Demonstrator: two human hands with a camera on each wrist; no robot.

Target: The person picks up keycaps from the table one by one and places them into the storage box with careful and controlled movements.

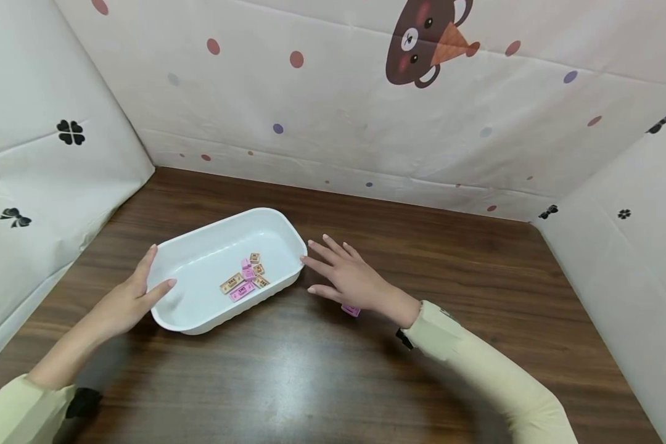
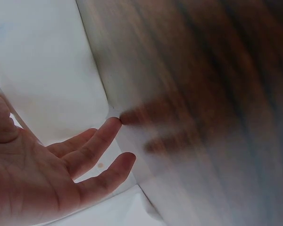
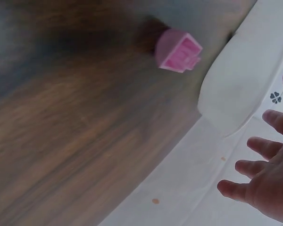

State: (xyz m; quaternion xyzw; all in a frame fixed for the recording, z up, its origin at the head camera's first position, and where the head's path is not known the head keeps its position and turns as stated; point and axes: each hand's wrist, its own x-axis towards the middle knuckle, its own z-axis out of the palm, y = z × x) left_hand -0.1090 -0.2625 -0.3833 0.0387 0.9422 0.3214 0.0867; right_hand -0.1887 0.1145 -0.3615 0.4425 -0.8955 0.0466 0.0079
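Observation:
A white oblong tub (image 1: 200, 237) stands on the table, left of centre in the head view. My left hand (image 1: 124, 302) holds its left end, thumb over the rim and inside, the other fingers along the outer wall. In the left wrist view those fingers (image 2: 92, 153) reach down beside the tub. My right hand (image 1: 352, 277) is spread palm down off the tub's right end, fingertips close to the rim, holding nothing. Beneath its wrist side a pink hollow block (image 3: 179, 51) lies on the table, partly hidden in the head view.
Inside the tub lie several small printed pieces, some pink (image 1: 242, 291), some tan (image 1: 232, 283). Dark wood-grain table (image 1: 449, 265) spreads around it. White patterned sheets hang as a back wall (image 1: 338, 111) and side walls (image 1: 616, 246).

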